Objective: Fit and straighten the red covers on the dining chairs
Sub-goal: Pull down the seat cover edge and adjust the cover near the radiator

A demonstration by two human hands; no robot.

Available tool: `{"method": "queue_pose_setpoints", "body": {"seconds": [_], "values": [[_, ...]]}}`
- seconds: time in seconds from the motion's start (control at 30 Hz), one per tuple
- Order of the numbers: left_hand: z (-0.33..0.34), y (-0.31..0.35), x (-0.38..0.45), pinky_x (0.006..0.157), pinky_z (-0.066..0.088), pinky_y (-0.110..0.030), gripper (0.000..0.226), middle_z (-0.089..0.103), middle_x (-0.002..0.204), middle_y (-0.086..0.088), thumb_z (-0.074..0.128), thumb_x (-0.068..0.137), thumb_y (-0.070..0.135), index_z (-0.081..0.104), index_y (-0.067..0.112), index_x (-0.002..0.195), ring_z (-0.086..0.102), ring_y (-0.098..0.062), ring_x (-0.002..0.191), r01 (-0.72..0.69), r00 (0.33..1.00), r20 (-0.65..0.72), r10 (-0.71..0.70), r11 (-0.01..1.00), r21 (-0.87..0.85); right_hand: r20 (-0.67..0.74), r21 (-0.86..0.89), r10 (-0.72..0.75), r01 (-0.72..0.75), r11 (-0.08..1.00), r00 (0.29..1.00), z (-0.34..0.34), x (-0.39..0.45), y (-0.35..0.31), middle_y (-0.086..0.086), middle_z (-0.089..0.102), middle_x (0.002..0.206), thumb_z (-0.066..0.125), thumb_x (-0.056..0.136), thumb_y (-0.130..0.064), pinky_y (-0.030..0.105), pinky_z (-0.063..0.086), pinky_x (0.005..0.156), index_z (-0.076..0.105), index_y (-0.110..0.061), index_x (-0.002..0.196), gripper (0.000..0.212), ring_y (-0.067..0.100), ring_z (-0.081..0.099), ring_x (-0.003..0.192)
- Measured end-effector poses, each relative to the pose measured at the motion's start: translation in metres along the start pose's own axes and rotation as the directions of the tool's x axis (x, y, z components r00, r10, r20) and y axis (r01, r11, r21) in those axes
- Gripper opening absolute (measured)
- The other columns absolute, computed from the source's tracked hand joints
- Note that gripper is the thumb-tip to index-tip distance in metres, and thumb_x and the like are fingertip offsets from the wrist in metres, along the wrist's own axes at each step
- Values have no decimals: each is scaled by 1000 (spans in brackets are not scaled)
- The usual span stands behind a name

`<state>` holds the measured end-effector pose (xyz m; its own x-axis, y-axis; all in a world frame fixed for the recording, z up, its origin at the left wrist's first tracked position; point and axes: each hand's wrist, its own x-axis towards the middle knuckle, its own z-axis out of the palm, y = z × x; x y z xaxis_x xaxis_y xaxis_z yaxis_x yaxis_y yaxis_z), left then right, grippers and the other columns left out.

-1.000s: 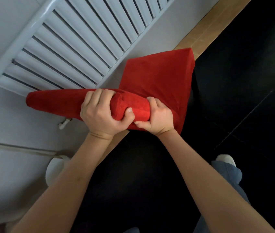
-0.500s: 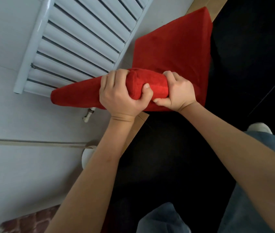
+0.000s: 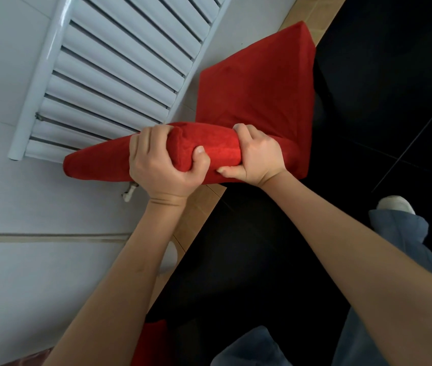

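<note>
At center frame, a person's left hand (image 3: 160, 161) and right hand (image 3: 255, 154) clamped side by side around the top edge of the red cover (image 3: 257, 93) on a dining chair, below a white radiator (image 3: 119, 62) at upper left.

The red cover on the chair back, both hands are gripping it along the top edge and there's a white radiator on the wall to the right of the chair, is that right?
Not quite. In the head view the white radiator is on the wall to the left of the chair, not the right. The rest holds: the left hand and the right hand both grip the red cover along the top edge of the chair back.
</note>
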<state>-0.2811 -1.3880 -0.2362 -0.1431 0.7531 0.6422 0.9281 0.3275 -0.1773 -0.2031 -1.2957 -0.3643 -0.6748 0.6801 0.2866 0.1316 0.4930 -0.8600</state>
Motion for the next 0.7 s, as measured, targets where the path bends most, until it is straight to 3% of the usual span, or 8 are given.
{"method": "queue_pose_setpoints", "body": {"seconds": [0.27,0.5,0.63,0.7], "values": [[0,-4,-1,66,39,-34,49,60,72,-18,50,76,44,62,-4,80,58,-35,66,-25,1000,-3,25,1000,8,-7,23,14,-14,1000,1000,2,-3,-1,16,63,105,27,61,-88,38,49,65,57,2,117,110,34,63,91],[-6,-2,-1,66,41,-36,48,61,75,-18,51,75,44,62,-3,80,57,-35,68,9,999,32,-9,1000,-8,47,15,43,-44,999,998,-3,-7,-3,14,59,120,42,64,-85,43,52,77,50,-1,127,105,31,58,107],[-12,-1,-1,74,43,-36,50,64,82,-16,53,75,45,64,-2,87,59,-34,76,28,995,101,-23,999,-43,49,8,65,-65,998,997,-6,-13,-5,16,54,129,67,73,-66,46,52,83,45,-2,135,92,33,56,114],[-16,-1,-1,80,44,-36,50,66,88,-14,55,77,45,64,-2,92,60,-33,82,30,991,133,-19,997,-78,51,-18,61,-60,998,997,-9,-14,-7,17,53,132,68,76,-62,45,51,84,41,-1,138,91,35,55,117]]}}
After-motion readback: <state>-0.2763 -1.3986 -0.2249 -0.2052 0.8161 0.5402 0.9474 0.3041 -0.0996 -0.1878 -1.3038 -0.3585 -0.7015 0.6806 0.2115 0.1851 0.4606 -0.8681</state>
